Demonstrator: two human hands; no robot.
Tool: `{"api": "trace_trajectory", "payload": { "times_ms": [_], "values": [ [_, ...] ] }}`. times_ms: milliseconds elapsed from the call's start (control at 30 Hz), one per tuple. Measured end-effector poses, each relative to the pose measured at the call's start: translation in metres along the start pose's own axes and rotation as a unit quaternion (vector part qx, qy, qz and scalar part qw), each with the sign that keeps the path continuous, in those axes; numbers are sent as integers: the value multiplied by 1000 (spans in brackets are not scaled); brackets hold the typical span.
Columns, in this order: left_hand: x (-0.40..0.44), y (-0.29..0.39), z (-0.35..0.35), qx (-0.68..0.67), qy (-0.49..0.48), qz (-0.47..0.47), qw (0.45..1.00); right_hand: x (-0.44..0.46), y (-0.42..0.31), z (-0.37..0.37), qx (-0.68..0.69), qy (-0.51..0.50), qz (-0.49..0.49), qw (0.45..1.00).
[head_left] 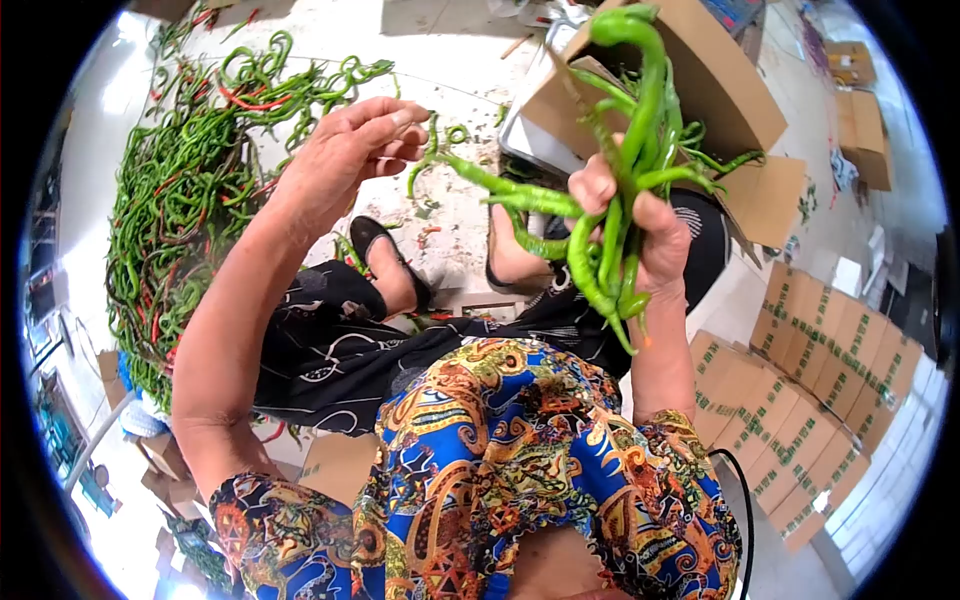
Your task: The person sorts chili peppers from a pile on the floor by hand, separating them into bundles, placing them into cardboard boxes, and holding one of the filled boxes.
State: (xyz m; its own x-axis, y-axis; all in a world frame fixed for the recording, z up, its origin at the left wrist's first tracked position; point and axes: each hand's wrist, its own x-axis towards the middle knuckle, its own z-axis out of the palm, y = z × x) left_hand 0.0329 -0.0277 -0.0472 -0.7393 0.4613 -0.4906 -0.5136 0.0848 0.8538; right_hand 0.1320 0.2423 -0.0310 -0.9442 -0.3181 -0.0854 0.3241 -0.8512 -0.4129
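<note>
My right hand (650,225) is closed around a bunch of long green chili peppers (612,235), raised in front of an open cardboard box (740,70). Their curved tips and stems stick out above, below and to the left of the fist. My left hand (362,145) is held up over the floor with loosely bent fingers, and nothing shows in it. Beyond its fingertips are a few loose green chilies. A large heap of green chilies (180,190), with some red ones mixed in, spreads over the floor to the left.
More chilies show at the box's opening, beside a white-rimmed container (515,130). Flat-lying cartons with green print (800,400) are at the right. My feet in dark shoes (385,260) are between heap and box, with plant scraps on the pale floor (440,40).
</note>
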Motion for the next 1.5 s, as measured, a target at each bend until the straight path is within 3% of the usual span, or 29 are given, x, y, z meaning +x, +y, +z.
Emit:
{"api": "trace_trajectory", "payload": {
  "times_ms": [67, 333, 467, 533, 600, 667, 700, 767, 800, 867, 933, 1000, 1067, 1133, 1200, 1300, 1400, 1433, 1500],
  "values": [
    [4, -3, 3, 8, -14, -9, 1000, 0, -14, 13, -84, 54, -19, 995],
    [11, 2, 15, 44, -31, -12, 999, -16, -28, 40, -180, 39, -7, 983],
    [10, 6, 19, 69, -34, -9, 997, -31, -80, 56, -301, 58, -157, 939],
    [14, 1, 19, 77, -35, -9, 996, -33, -105, 74, -416, 112, -226, 873],
    [18, -3, 19, 84, -49, -13, 995, -26, -125, 88, -559, 250, -235, 755],
    [21, -4, 22, 85, -51, -17, 995, -13, -152, 67, -668, 256, -205, 668],
    [23, -5, 23, 91, -50, -19, 994, -9, -172, 49, -726, 227, -113, 639],
    [28, -8, 26, 100, -53, -24, 993, 11, -175, 18, -751, 200, -89, 623],
    [31, -9, 27, 98, -61, -23, 993, 21, -183, -3, -776, 177, 55, 603],
    [36, -8, 35, 98, -31, -37, 994, 38, -171, -52, -871, 134, 15, 473],
    [43, -10, 37, 99, -14, -8, 995, 37, -175, -67, -877, 178, -90, 437],
    [48, -1, 45, 94, 1, 16, 995, 16, -194, -48, -857, 237, -137, 437],
    [59, 10, 55, 118, 7, 46, 992, -18, -221, -68, -906, 286, -225, 217],
    [77, 24, 64, 164, -4, 83, 983, -59, -240, -95, -898, 337, -255, 125],
    [104, 38, 84, 244, 28, 138, 960, -89, -240, -122, -861, 467, -168, 113],
    [146, 51, 109, 346, 6, 156, 925, -113, -243, -117, -627, 493, -81, 598],
    [163, 45, 116, 401, 70, 223, 886, -128, -242, -109, -621, 486, -24, 615],
    [170, 35, 110, 365, 97, 221, 899, -134, -234, -103, -626, 465, -60, 623],
    [177, 28, 90, 224, 40, 161, 960, -142, -218, -91, -620, 474, -73, 621]
  ]
}}
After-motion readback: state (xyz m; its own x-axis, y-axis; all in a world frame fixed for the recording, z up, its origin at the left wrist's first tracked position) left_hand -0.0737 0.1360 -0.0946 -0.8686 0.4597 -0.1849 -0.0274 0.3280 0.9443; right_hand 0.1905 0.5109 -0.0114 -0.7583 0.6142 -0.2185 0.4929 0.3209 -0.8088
